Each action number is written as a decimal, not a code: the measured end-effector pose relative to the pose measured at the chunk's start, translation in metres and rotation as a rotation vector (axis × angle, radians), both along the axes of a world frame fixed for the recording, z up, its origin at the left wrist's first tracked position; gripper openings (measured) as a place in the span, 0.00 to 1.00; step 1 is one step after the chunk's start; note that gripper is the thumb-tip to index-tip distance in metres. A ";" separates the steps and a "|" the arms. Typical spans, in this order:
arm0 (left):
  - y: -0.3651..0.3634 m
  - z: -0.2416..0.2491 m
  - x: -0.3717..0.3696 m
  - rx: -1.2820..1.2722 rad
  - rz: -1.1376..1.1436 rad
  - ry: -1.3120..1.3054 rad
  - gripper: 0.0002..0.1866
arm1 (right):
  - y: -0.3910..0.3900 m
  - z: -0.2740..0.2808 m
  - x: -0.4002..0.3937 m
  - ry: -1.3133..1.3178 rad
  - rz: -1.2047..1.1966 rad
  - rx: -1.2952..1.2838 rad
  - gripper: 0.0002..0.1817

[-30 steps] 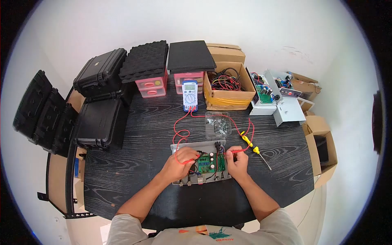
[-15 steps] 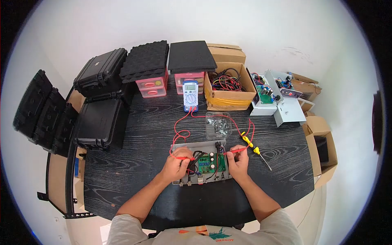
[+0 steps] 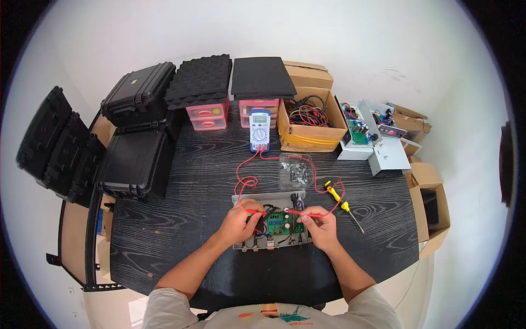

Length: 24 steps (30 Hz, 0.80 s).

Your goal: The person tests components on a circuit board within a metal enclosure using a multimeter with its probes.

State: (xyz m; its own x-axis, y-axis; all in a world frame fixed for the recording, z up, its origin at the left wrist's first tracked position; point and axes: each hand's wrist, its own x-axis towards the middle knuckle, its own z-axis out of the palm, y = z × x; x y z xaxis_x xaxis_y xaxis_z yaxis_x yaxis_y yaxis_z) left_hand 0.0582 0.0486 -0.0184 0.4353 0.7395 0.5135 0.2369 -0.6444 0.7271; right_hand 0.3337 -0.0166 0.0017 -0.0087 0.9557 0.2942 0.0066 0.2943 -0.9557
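Observation:
My left hand (image 3: 237, 223) is closed on a red test probe (image 3: 253, 211) at the left side of a grey metal enclosure (image 3: 280, 196). A second red test probe (image 3: 304, 213) is pinched in my right hand (image 3: 319, 226), its tip pointing left over the green circuit board (image 3: 278, 223) inside. Whether either tip touches the board is too small to tell. Dark wires run across the enclosure's left part. Red leads link both probes to a blue-and-white multimeter (image 3: 259, 131), which stands upright beyond the enclosure; its display reading is illegible.
A clear box of screws (image 3: 296, 171) sits behind the enclosure. To the right lies a yellow-handled screwdriver (image 3: 350, 215). Farther back stand a cardboard box of cables (image 3: 312, 143), pink drawers (image 3: 210, 124) and opened electronic units (image 3: 360, 131). Black hard cases (image 3: 134, 164) occupy the left.
My right hand has shifted its probe leftward, from the enclosure's right edge to over the board. The left hand and its probe have moved little. The view has shifted slightly.

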 end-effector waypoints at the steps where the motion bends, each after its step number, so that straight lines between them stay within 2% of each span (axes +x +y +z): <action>1: 0.000 0.003 0.001 0.024 -0.001 0.005 0.04 | -0.003 0.012 -0.002 -0.034 0.024 -0.043 0.06; 3: -0.001 0.005 0.001 0.045 -0.001 0.006 0.04 | -0.006 0.018 -0.007 -0.143 0.052 -0.047 0.07; 7: -0.002 0.008 0.002 0.045 -0.008 0.000 0.04 | -0.007 0.033 -0.019 -0.567 0.085 0.286 0.10; 16: 0.001 0.006 0.000 0.029 -0.037 -0.019 0.03 | -0.011 0.022 -0.022 -0.574 0.080 0.173 0.11; 24: 0.001 0.009 0.002 0.064 -0.042 -0.012 0.03 | -0.011 0.028 -0.024 -0.617 0.084 0.182 0.12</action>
